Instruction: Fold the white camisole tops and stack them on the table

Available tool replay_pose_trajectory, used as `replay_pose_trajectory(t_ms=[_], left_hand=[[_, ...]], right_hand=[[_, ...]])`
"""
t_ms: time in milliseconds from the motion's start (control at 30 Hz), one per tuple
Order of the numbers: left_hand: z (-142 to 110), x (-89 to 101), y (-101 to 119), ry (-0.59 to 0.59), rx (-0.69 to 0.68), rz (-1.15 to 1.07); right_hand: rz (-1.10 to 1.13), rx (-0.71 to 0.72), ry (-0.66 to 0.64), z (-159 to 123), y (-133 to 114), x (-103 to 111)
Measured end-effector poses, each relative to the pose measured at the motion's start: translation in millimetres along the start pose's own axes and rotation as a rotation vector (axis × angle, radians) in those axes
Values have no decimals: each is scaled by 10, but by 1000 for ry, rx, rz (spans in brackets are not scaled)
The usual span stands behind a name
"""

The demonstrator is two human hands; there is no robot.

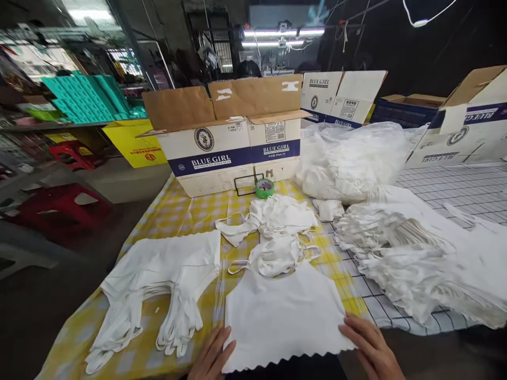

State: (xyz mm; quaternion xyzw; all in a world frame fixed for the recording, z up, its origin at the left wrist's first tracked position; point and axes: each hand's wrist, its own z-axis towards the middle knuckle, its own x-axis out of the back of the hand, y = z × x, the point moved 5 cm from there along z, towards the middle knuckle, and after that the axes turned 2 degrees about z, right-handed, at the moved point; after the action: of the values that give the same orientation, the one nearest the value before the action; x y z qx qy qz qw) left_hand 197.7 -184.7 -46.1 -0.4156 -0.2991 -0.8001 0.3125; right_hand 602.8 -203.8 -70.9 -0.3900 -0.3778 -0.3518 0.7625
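A white camisole top (283,316) lies spread flat at the table's front edge, its scalloped hem toward me and its thin straps pointing away. My left hand (212,354) holds its left side near the hem. On the opposite side, my right hand (372,345) has its fingertips on the edge, the thumb mostly hidden. Just beyond the neckline sits a crumpled pile of white tops (281,216). To the left, a neat stack of white tops (170,258) has its straps hanging toward me.
A BLUE GIRL carton (233,153) stands open at the back, with green tape (264,188) before it. On the right are a heap of white garments (412,248) and a clear plastic bag (352,158) of white cloth. A red stool (65,211) stands left of the table.
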Motion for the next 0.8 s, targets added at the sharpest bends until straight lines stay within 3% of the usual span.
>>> replay_pose_trajectory(t_ms=[300, 433, 533, 667, 800], left_hand=[[69, 58, -32, -197, -63, 71], [74, 15, -33, -197, -53, 35], [116, 72, -18, -109, 23, -74], [245, 340, -78, -29, 174, -311], [346, 906, -382, 135, 454, -573]], right_hand=[[114, -131, -32, -5, 33, 20], [121, -135, -7, 52, 11, 65], [145, -141, 15, 130, -32, 168], [156, -123, 107, 423, -171, 484], [235, 7, 65, 977, -556, 716]])
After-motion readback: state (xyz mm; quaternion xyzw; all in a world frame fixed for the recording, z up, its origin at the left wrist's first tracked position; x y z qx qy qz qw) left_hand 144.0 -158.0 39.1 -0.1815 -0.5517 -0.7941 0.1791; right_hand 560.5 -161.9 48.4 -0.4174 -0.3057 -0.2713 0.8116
